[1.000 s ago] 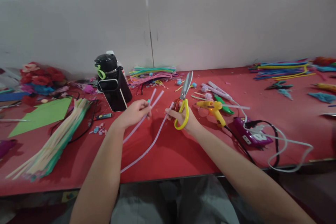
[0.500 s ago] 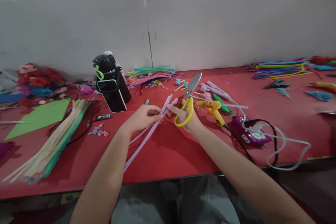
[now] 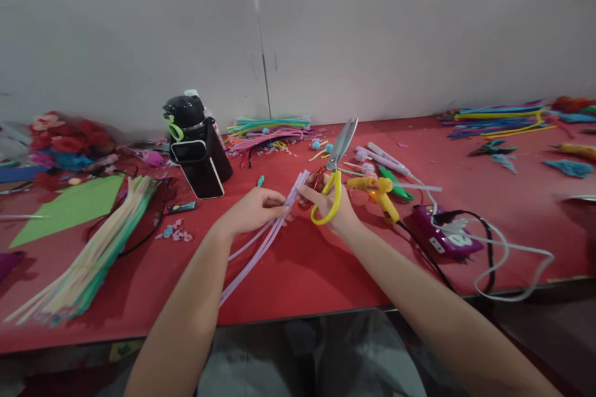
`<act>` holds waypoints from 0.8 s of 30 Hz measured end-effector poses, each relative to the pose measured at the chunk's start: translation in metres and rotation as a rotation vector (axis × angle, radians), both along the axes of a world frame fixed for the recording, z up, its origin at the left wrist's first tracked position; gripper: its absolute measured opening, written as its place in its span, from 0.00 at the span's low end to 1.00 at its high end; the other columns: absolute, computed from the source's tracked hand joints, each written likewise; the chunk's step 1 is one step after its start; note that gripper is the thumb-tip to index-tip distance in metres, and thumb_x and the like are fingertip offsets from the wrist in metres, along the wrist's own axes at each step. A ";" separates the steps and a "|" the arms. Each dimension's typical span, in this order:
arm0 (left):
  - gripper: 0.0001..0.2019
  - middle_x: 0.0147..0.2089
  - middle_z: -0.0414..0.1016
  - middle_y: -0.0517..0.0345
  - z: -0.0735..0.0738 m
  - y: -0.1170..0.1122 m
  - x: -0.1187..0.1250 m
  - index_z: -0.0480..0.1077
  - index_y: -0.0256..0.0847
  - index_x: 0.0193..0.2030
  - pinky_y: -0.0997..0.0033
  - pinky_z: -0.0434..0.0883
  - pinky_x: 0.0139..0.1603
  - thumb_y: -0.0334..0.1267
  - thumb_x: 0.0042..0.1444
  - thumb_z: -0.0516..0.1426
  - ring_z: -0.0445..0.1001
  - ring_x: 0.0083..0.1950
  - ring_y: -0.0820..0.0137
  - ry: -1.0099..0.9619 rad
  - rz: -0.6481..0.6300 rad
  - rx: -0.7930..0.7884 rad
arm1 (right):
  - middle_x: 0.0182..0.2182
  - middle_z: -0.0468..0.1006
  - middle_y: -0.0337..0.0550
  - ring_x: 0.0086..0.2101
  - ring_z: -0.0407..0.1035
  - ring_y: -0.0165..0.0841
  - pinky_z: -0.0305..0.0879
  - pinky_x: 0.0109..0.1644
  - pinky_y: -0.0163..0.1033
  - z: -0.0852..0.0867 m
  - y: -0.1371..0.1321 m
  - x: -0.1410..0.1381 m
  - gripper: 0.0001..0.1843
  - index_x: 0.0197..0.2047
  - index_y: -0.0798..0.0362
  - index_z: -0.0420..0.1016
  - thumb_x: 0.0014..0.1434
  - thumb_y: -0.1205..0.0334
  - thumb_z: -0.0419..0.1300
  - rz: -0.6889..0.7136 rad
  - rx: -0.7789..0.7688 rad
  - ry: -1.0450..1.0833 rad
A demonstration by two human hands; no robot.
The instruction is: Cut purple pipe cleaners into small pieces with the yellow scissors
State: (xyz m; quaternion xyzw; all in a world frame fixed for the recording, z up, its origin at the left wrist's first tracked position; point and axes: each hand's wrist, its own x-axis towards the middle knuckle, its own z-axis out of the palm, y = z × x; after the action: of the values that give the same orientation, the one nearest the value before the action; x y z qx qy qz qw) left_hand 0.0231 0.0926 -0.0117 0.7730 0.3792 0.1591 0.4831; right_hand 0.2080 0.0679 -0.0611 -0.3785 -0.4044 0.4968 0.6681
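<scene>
Several lilac pipe cleaners [image 3: 261, 250] are pinched between the thumb and fingers of my left hand [image 3: 261, 206]. Their top ends stick up past the fingertips and the long ends trail down toward the table's front edge. My right hand [image 3: 338, 206] is closed around scissors [image 3: 333, 198] with yellow and red handles, blades pointing up and away from me. Its thumb and fingertips are close to the pipe cleaners' upper ends; whether they touch them I cannot tell. Just right of this hand lies a yellow glue gun [image 3: 379, 192] with a glue stick in its back.
A black bottle [image 3: 186, 118] and a black box-shaped device [image 3: 199, 167] stand at left. Cream and green pipe cleaners [image 3: 93, 254] lie near the left front. A purple power strip [image 3: 442, 232] with looping cables [image 3: 505, 248] sits at right. Colourful stems [image 3: 270, 130] lie against the partition [image 3: 372, 49].
The pipe cleaners' upper ends have drawn together into a tighter bunch. My right thumb and the scissors have shifted slightly; both hands keep their hold.
</scene>
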 end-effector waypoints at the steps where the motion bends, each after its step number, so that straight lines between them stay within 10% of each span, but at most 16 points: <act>1: 0.09 0.40 0.85 0.51 0.001 -0.001 0.000 0.77 0.37 0.38 0.64 0.74 0.48 0.41 0.61 0.60 0.82 0.41 0.63 0.009 -0.001 -0.002 | 0.24 0.76 0.35 0.25 0.74 0.34 0.71 0.32 0.42 0.001 -0.001 0.000 0.24 0.34 0.50 0.68 0.42 0.53 0.76 -0.006 0.000 -0.021; 16: 0.12 0.36 0.83 0.54 0.000 0.000 -0.002 0.80 0.38 0.35 0.68 0.70 0.41 0.44 0.61 0.60 0.78 0.37 0.67 0.041 -0.079 0.013 | 0.22 0.73 0.35 0.25 0.68 0.31 0.67 0.31 0.40 0.007 -0.002 0.002 0.21 0.28 0.51 0.70 0.40 0.50 0.75 -0.170 -0.017 -0.252; 24: 0.14 0.30 0.75 0.60 -0.005 0.000 0.005 0.78 0.37 0.33 0.71 0.66 0.35 0.47 0.59 0.62 0.70 0.32 0.72 -0.060 0.087 0.090 | 0.21 0.71 0.34 0.23 0.65 0.30 0.64 0.28 0.38 0.010 -0.005 0.001 0.22 0.27 0.50 0.69 0.40 0.49 0.76 -0.171 -0.040 -0.271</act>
State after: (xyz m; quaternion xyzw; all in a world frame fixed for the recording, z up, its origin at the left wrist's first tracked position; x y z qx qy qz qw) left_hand 0.0282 0.0929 -0.0170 0.7716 0.3901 0.2201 0.4516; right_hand 0.2089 0.0633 -0.0515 -0.4886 -0.4471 0.3904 0.6395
